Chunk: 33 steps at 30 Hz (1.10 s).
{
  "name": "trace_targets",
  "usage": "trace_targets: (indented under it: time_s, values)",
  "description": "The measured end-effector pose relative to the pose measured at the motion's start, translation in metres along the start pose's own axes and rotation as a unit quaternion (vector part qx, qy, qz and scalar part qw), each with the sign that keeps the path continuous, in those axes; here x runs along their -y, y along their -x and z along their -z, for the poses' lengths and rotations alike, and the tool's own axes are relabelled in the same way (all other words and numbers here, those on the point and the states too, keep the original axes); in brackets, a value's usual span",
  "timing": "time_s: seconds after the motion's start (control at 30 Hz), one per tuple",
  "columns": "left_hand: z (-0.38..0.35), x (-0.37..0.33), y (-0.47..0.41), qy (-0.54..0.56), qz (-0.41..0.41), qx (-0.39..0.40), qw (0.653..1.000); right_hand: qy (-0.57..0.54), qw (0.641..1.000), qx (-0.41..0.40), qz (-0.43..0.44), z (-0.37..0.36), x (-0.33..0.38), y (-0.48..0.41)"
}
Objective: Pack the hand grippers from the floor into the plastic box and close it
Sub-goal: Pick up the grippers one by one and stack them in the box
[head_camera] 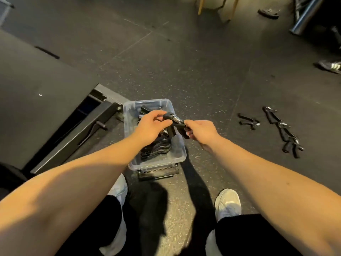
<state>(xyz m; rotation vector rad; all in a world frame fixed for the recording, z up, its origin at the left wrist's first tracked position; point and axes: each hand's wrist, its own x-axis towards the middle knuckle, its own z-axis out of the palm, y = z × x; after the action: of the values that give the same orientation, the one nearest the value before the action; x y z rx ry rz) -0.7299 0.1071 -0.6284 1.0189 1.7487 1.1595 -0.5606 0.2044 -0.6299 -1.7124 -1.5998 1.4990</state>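
A clear plastic box (176, 156) stands open on the dark floor in front of me, with several black hand grippers (156, 147) stacked inside. Above the box, my left hand (151, 126) and my right hand (202, 133) both hold one black hand gripper (176, 122) with a silver spring. The left fingers pinch its spring end and the right fingers grip a handle. More hand grippers lie on the floor to the right: one pair (248, 121) and a longer row (282, 131).
A black bench or machine frame (55, 108) stands on the left, close to the box. A dark flat piece (158, 172) lies under the box's near end. Another person's shoe (330, 65) and equipment (306, 13) are at the far right.
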Motion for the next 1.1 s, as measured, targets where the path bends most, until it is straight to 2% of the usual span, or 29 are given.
trace_targets:
  time_s: [0.1, 0.23, 0.37, 0.43, 0.5, 0.67, 0.73, 0.9, 1.0, 1.1]
  values:
    - [0.008, 0.001, -0.002, -0.016, -0.014, -0.005, 1.0, -0.042, 0.999, 0.014, -0.003, 0.002, 0.009, 0.0]
    - [0.006, 0.006, -0.001, 0.049, 0.011, -0.006, 0.999, -0.092, 0.994, 0.055, -0.021, 0.0, 0.009, 0.0]
    - [-0.001, 0.014, -0.003, 0.041, 0.019, -0.016, 0.999, -0.112, 0.991, 0.063, -0.035, -0.003, 0.002, -0.002]
    - [-0.004, 0.015, -0.003, -0.008, 0.0, -0.043, 0.999, -0.089, 0.995, 0.029, -0.029, -0.001, 0.001, -0.002]
    - [-0.006, 0.014, -0.002, -0.114, -0.026, -0.073, 0.99, -0.08, 0.995, 0.007, -0.051, 0.0, 0.002, -0.001]
    - [-0.019, 0.009, 0.006, -0.266, -0.12, -0.084, 0.953, -0.163, 0.969, 0.13, -0.137, -0.007, 0.006, 0.003]
    - [-0.024, 0.009, 0.01, -0.286, -0.151, -0.081, 0.943, -0.186, 0.962, 0.14, -0.138, -0.011, 0.006, 0.003]
    - [-0.03, 0.017, 0.013, -0.269, -0.167, -0.057, 0.947, -0.175, 0.971, 0.092, -0.134, -0.015, 0.0, 0.002]
    - [-0.028, 0.024, 0.012, -0.21, -0.175, -0.035, 0.961, -0.175, 0.973, 0.075, -0.127, -0.012, 0.0, 0.004]
    - [-0.019, 0.036, 0.011, -0.211, -0.174, -0.05, 0.961, -0.173, 0.976, 0.063, -0.115, -0.01, -0.001, 0.004]
